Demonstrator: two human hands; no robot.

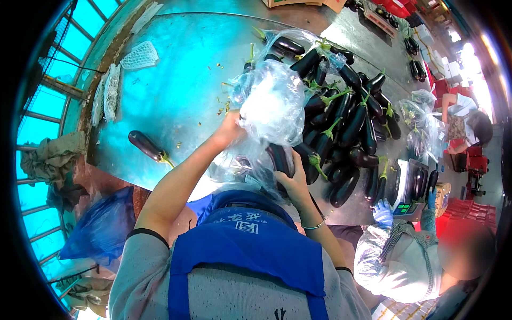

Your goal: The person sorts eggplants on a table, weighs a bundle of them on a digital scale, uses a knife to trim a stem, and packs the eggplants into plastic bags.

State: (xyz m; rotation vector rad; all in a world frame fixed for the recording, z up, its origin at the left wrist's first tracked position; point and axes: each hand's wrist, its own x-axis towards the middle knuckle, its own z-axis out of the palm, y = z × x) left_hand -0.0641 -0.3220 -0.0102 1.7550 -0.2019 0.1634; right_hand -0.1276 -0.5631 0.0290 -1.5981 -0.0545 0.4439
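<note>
My left hand (232, 128) grips the left side of a clear plastic bag (272, 104) above the metal table; its fingertips are partly hidden by the film. My right hand (294, 174) is closed around a dark purple eggplant (280, 160), whose upper end lies against or under the bag's film; whether it is inside I cannot tell. Just right of my hands spreads a large heap of eggplants (354, 128) with green stems, and some plastic film lies over its far part. A single eggplant (148, 146) rests apart on the left of the table.
White foam-net sleeves (140, 55) lie along the left edge of the metal table (176, 52). At the right, a co-worker in blue gloves (383, 214) is beside a digital scale (408, 208) bearing eggplants. Bagged eggplants (420, 140) lie farther back, near another person (464, 116). A cardboard box (304, 3) stands at the far edge.
</note>
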